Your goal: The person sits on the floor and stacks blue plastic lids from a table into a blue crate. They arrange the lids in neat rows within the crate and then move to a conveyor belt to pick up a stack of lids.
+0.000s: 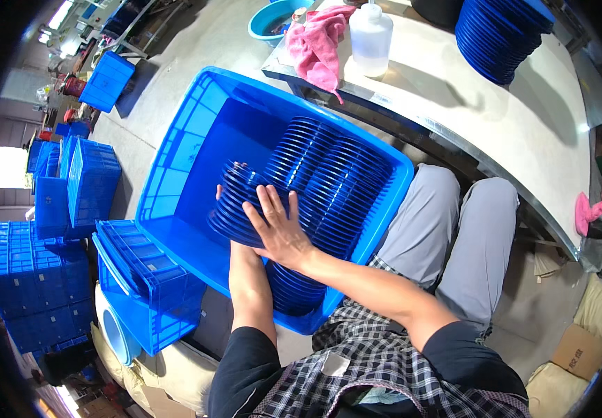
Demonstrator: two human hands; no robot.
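A stack of dark blue round plate-like discs (234, 209) is tilted inside a large blue plastic crate (168, 209). My left hand (218, 192) reaches round the far left side of this stack; only its fingertips show past the discs, and the rest is hidden behind them. Across the near right side of the same stack lies my right hand (278, 228), fingers spread and stretched out flat on the disc edges. Right beside my hands, more rows of the same discs (336, 181) stand packed on edge in the crate's right part.
To the right is a pale worktable (440, 90) with a metal edge, carrying a pink cloth (318, 45), a white squeeze bottle (371, 42) and a tall disc stack (499, 38). Blue crates (36, 279) are piled at left. A turquoise basin (273, 19) stands behind.
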